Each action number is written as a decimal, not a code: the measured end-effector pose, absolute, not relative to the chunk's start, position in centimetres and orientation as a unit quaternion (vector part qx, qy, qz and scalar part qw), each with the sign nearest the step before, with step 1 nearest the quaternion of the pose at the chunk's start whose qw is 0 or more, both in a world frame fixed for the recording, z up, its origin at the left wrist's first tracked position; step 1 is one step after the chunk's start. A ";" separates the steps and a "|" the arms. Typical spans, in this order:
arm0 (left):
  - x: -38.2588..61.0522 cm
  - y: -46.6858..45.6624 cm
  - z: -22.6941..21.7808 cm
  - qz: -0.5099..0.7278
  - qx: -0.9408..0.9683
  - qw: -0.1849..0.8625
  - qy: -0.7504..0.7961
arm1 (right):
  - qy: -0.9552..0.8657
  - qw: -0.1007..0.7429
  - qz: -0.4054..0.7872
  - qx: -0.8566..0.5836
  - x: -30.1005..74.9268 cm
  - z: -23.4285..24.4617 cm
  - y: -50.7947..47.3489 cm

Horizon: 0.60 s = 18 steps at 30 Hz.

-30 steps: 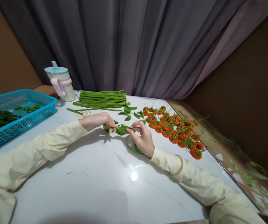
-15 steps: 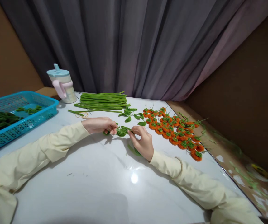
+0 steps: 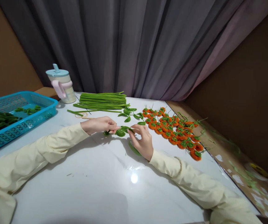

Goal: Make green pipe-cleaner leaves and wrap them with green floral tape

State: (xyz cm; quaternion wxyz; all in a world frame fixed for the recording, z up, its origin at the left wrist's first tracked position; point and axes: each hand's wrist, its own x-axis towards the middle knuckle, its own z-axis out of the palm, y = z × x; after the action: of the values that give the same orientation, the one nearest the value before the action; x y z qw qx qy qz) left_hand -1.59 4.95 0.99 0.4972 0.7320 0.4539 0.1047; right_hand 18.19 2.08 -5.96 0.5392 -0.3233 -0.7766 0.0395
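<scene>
Both hands meet over the middle of the white table around a small bunch of green pipe-cleaner leaves (image 3: 121, 132). My left hand (image 3: 101, 125) pinches the bunch's left end between thumb and fingers. At its right side, my right hand (image 3: 142, 140) pinches the tip of one leaf. A single green leaf piece (image 3: 134, 148) lies on the table under my right hand. Just beyond the hands, several loose green leaves (image 3: 127, 114) are scattered. Exactly how the fingertips sit on the stems is too small to make out.
Green pipe cleaners (image 3: 102, 101) lie stacked at the back. Several orange pipe-cleaner flowers (image 3: 171, 127) spread to the right. A blue basket (image 3: 51, 109) with dark green pieces stands left, beside a lidded cup (image 3: 61, 85). A grey curtain (image 3: 106, 46) hangs behind the table (image 3: 89, 186).
My left thumb and fingers have closed further over the left end of the leaf bunch. My right hand stays nearly in place at the leaf tip.
</scene>
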 end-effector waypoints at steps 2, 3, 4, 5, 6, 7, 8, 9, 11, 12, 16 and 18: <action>-1.5 4.6 1.1 0.108 0.757 0.447 0.464 | -0.776 0.537 0.040 -0.328 18.2 -5.8 2.1; -1.4 4.5 1.2 0.107 0.764 0.431 0.468 | -0.776 0.536 0.035 -0.330 18.2 -5.8 2.1; -1.4 4.4 1.2 0.104 0.768 0.422 0.471 | -0.777 0.534 0.028 -0.332 18.1 -5.7 2.0; -1.3 4.3 1.2 0.099 0.770 0.419 0.472 | -0.778 0.532 0.019 -0.332 18.1 -5.7 2.0; -1.3 4.3 1.2 0.095 0.770 0.420 0.471 | -0.781 0.530 0.009 -0.331 18.1 -5.6 2.0; -1.2 4.4 1.2 0.094 0.769 0.423 0.469 | -0.783 0.527 -0.003 -0.331 18.1 -5.6 2.0; -1.2 4.4 1.2 0.094 0.767 0.427 0.469 | -0.784 0.524 -0.018 -0.331 18.1 -5.5 2.0; -1.3 4.5 1.3 0.095 0.763 0.434 0.469 | -0.784 0.523 -0.037 -0.333 18.1 -5.5 2.0; -1.4 4.7 1.4 0.098 0.750 0.461 0.463 | -0.778 0.524 -0.076 -0.337 18.1 -5.4 2.1; -1.4 4.8 1.4 0.098 0.743 0.479 0.457 | -0.774 0.526 -0.092 -0.340 18.1 -5.4 2.0; -1.6 4.8 1.4 0.116 0.748 0.474 0.450 | -0.770 0.528 -0.064 -0.353 18.1 -5.2 1.8; -1.5 4.5 1.5 0.132 0.777 0.422 0.449 | -0.773 0.525 0.012 -0.356 18.2 -5.1 1.7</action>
State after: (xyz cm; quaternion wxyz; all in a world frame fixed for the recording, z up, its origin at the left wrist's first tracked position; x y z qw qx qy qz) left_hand -1.52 4.50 1.49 0.4216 0.7766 0.4492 0.1320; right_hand 18.15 1.70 -5.06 0.5255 -0.3557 -0.7728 0.0120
